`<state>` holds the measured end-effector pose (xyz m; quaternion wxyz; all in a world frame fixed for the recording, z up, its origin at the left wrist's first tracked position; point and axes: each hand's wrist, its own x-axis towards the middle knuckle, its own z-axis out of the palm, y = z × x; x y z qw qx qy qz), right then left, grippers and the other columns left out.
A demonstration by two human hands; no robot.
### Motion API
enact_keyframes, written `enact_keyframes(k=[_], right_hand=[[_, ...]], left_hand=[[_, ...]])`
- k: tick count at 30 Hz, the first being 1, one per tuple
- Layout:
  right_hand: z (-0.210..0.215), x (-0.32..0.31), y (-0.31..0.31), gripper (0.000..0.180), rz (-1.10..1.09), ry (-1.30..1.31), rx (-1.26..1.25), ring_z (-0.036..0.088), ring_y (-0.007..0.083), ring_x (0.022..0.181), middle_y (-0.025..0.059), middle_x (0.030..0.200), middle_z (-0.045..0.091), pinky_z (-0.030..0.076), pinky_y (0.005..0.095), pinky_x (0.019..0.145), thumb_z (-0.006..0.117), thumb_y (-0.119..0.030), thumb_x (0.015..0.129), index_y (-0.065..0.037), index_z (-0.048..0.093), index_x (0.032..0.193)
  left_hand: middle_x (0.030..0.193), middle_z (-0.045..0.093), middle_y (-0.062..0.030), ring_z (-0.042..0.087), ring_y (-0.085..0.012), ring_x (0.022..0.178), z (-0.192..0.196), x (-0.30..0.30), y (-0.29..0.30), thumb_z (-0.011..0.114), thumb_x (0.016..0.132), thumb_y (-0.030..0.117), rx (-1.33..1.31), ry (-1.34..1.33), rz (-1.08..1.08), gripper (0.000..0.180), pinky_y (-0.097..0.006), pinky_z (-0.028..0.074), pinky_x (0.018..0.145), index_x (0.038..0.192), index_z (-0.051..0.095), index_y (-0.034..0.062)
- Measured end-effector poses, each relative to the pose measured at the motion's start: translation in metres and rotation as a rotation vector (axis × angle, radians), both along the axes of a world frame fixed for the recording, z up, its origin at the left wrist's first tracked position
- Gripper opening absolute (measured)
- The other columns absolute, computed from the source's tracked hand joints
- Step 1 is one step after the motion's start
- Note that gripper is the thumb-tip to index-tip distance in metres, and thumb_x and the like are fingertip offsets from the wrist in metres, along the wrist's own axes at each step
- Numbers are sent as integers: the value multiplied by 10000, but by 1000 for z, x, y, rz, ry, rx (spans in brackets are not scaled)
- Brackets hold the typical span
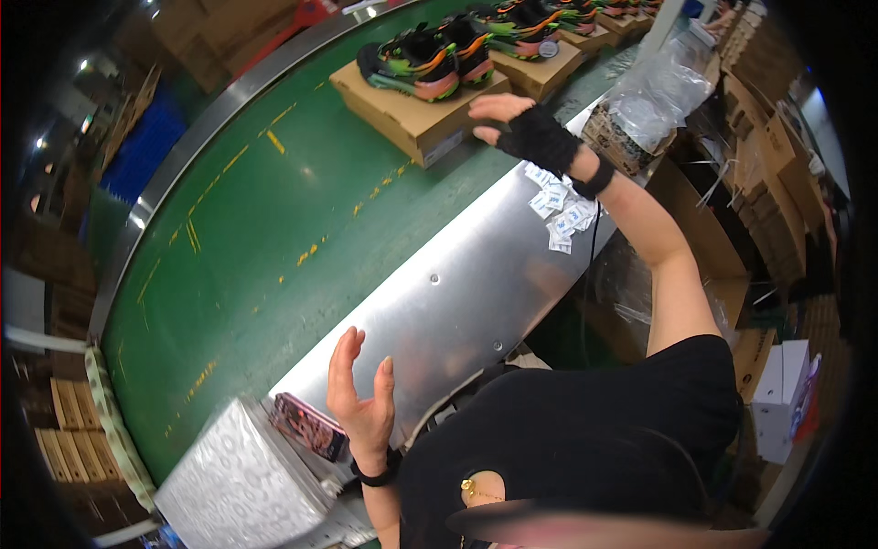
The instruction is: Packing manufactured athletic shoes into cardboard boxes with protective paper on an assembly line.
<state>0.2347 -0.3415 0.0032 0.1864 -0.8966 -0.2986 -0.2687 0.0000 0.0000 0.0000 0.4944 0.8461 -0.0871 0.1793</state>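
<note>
My right hand [526, 130], in a black fingerless glove, reaches out over the green conveyor belt [265, 210] with its fingers stretched and nothing in them. Closest to it is a brown shoebox [402, 114] with a pair of black, orange and green sneakers [425, 62] standing on its lid. I cannot tell whether my fingertips touch the box. Below the right wrist, small white packets [562, 212] lie scattered on the metal ledge [439, 284]. Bare and raised, my left hand [361, 398] holds nothing, fingers apart, above the ledge's near end.
More sneakers [517, 29] on boxes line the belt farther off. Clear plastic bags [658, 96] fill a carton at the right, beside stacked flat cardboard [777, 183]. A silvery wrapped block [242, 480] and a dark pink printed thing [306, 425] stand near my left hand.
</note>
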Motion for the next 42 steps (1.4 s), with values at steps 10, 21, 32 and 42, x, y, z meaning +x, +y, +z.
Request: enact_keyframes(k=[10,21,32,42], right_hand=[[64,120,22,648,-516,318,-452,308,343,1201,166,1268,384,119,684,914,647,-463,644,-199,474,1210],[46,144,16,574,-435,544,-381,554,249,960,76,986,610,262,443,868,598,-580,585,-129,647,938],[50,-61,28,364,449,-32,-364,512,284,795,86,668,513,370,434,755,685,-432,463,-120,505,510],[26,-121,73,259,926,441,-536,538,265,834,122,754,586,350,442,800,668,-341,542,-91,608,578]], left_hand=[[994,581,-166,577,-244,893,-37,7,7,604,763,58,-44,189,142,343,-329,448,782,1083,521,-33],[978,596,-168,585,-246,899,-56,13,-3,622,765,90,-70,287,137,329,-333,448,783,1053,540,-45],[1019,592,-159,571,-233,943,6,7,18,652,745,91,140,116,152,413,-320,433,812,1112,509,-33],[1037,565,-197,555,-325,947,36,78,0,656,733,126,407,-31,-81,366,-345,436,815,1044,540,-28]])
